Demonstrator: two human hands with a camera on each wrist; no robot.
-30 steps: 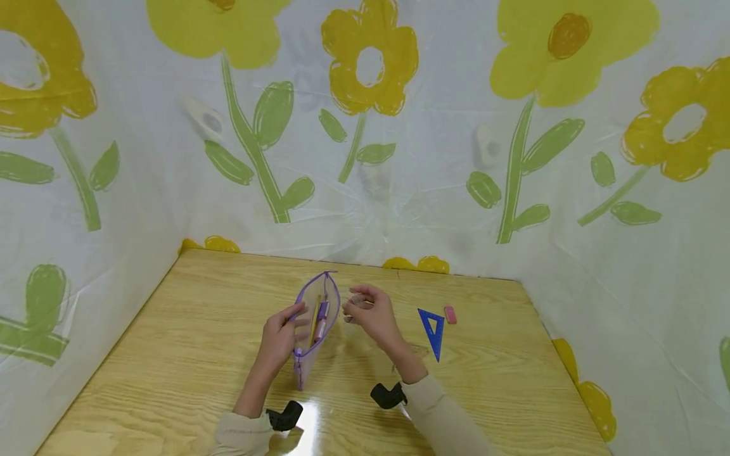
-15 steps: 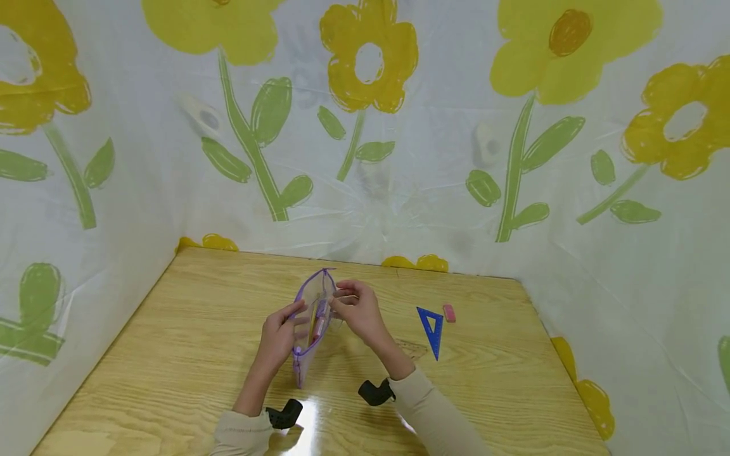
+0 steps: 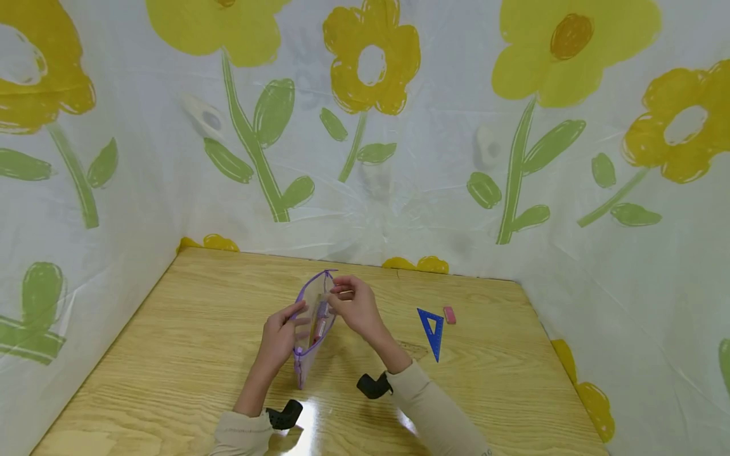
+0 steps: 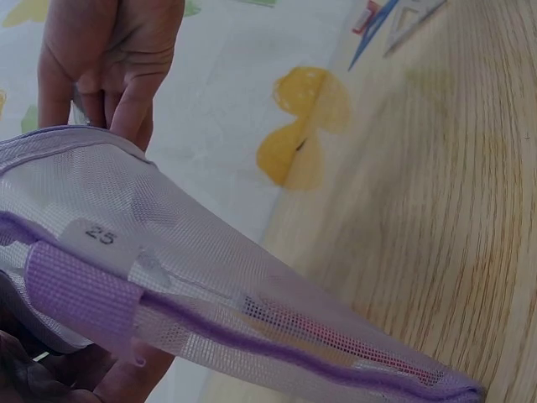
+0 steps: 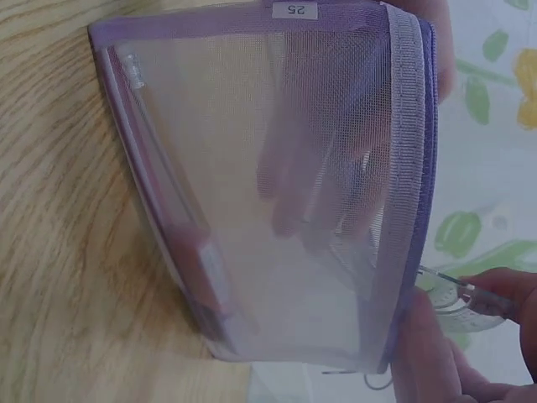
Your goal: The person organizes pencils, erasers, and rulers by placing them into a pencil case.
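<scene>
"What do you have on the left hand [image 3: 278, 340]?"

"From my desk, I see it grasping the side of a purple-trimmed mesh zip pouch [image 5: 222, 143]. The fingers show through the mesh in my right wrist view, and the zip mouth is spread apart, facing up toward the head camera."

"Where is the pouch exactly?"

"Held over the wooden table [image 3: 490, 386], left of centre in my head view. Its bottom edge is low, but I can't tell whether it touches the wood. I read "25" on a small white tag [image 4: 99, 237] at its end."

"And the right hand [image 3: 358, 310]?"

"Pinching a clear protractor [image 5: 484, 316] between thumb and fingers, right at the pouch's mouth. I see its curved edge outside the zip rim; how much of it sits inside I can't make out."

"Anything in the pouch?"

"I see a slim yellow pencil [image 3: 313, 329] and, just beside it, a purple and pink item [image 3: 320, 328] too small for me to name."

"What's lying around?"

"To the right of the right hand, I have a blue set square [image 3: 436, 342] flat on the wood, with a pink eraser [image 3: 450, 315] just beside its upper end. A clear set square [image 3: 413, 349] lies nearer the right forearm, faint against the grain. Behind it all I see a white cloth [image 3: 433, 145] printed with yellow flowers."
</scene>
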